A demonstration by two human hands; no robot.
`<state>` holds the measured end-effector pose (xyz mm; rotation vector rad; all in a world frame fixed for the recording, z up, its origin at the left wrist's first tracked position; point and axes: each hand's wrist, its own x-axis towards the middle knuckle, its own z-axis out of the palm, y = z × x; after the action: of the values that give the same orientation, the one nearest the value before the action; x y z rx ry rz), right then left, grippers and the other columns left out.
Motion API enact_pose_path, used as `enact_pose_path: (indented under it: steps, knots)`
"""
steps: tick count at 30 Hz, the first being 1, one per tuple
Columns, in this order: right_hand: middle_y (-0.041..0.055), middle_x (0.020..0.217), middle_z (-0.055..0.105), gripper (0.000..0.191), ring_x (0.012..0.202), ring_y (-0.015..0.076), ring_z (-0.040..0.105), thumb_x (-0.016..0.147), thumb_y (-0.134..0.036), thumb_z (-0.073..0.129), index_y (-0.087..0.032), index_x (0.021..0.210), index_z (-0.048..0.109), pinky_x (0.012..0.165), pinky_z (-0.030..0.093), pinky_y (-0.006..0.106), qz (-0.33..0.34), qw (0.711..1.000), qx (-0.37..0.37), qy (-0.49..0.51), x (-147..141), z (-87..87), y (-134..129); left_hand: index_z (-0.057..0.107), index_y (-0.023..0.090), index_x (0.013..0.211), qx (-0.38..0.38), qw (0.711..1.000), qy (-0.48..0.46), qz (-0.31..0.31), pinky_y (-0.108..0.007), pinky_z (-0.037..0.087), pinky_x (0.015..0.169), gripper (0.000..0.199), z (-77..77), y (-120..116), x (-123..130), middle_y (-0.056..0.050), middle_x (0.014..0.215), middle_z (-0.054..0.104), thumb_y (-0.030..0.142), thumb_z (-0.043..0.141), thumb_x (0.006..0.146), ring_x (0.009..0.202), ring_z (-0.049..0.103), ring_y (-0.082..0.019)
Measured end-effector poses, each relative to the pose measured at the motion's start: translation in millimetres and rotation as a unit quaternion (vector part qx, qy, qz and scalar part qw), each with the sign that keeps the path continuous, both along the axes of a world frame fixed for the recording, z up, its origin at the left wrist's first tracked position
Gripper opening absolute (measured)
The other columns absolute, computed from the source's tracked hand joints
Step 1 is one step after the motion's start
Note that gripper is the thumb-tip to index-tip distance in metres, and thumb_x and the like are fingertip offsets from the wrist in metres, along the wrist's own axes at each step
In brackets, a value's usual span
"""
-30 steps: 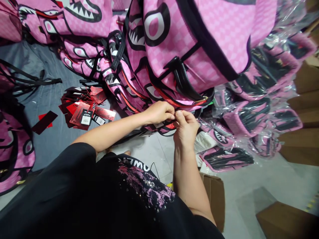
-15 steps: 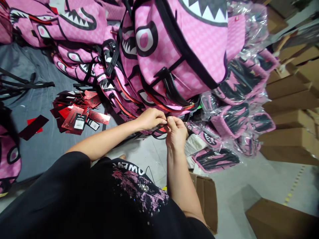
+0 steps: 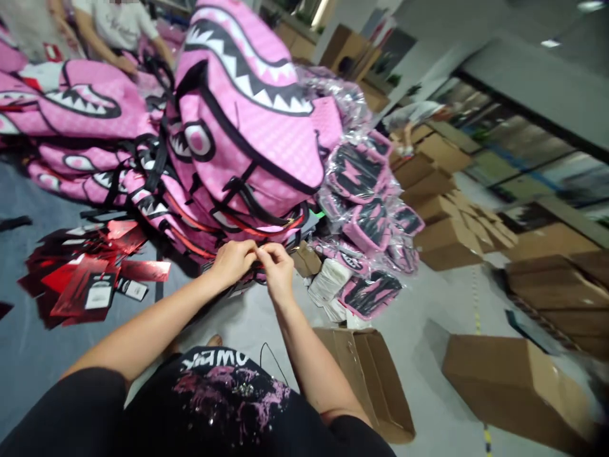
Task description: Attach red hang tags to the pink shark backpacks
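Note:
A large pink backpack with a printed shark mouth, an eye and black trim lies on other pink bags in front of me. At its lower edge, by the red-trimmed zipper, my left hand and my right hand meet with fingertips pinched together. Whatever is between the fingers is too small to make out. To the left of my hands, a loose pile of red and black hang tags lies on the grey cloth-like surface.
More pink bags are heaped at the left. Plastic-wrapped pink bags are stacked at the right, beside an open cardboard box. Closed cartons stand on the floor. People are at the back left and far right.
The view has tilted up and swung to the right, showing more of the room. Both hands stay pinched together at the backpack's lower edge.

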<state>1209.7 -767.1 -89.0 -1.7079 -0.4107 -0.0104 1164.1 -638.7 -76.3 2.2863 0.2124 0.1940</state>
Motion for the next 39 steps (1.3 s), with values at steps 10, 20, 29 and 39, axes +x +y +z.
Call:
enact_pose_path:
  steps: [10,20,29,39]
  knots:
    - [0.0027,0.079,0.061,0.014,0.079,0.0171,0.057,0.076,-0.029,0.063,-0.020,0.065,0.062,0.075,0.045,0.031,-0.031,0.998,0.003,-0.052,-2.6,10.9,1.3,0.063,0.017,0.082,-0.265,0.963,-0.008,-0.053,-0.021,0.042,0.056,0.018,-12.2,-10.4,-6.4,0.001,0.071,0.066,0.029,0.049,0.082,0.057,0.055,-0.012]
    - [0.0043,0.080,0.064,0.018,0.081,0.0181,0.060,0.076,-0.033,0.065,-0.020,0.065,0.063,0.077,0.047,0.032,-0.018,0.999,0.026,-0.040,-2.3,6.1,-4.7,0.062,0.019,0.087,-0.259,0.964,-0.034,-0.051,-0.022,0.048,0.066,0.015,-15.2,-15.8,-5.8,0.002,0.077,0.068,0.024,0.049,0.081,0.070,0.065,-0.013]
    - [0.0078,0.091,0.068,0.029,0.090,0.0211,0.061,0.072,-0.046,0.074,-0.017,0.073,0.069,0.090,0.046,0.039,-0.016,1.000,0.001,-0.024,13.4,-19.2,-17.6,0.067,0.020,0.088,-0.166,0.985,-0.049,0.005,-0.023,0.047,0.073,0.017,-17.0,-25.9,-4.4,0.000,0.083,0.072,0.020,0.051,0.084,0.077,0.065,-0.014]
    - [0.0075,0.093,0.068,0.036,0.092,0.0222,0.063,0.065,-0.049,0.079,-0.016,0.077,0.070,0.096,0.047,0.043,-0.042,0.999,-0.008,0.032,11.2,-21.9,-20.7,0.069,0.023,0.099,-0.100,0.994,0.006,0.036,-0.029,0.049,0.083,0.024,-7.6,-23.7,-8.5,-0.003,0.094,0.074,0.032,0.049,0.090,0.090,0.068,-0.020]
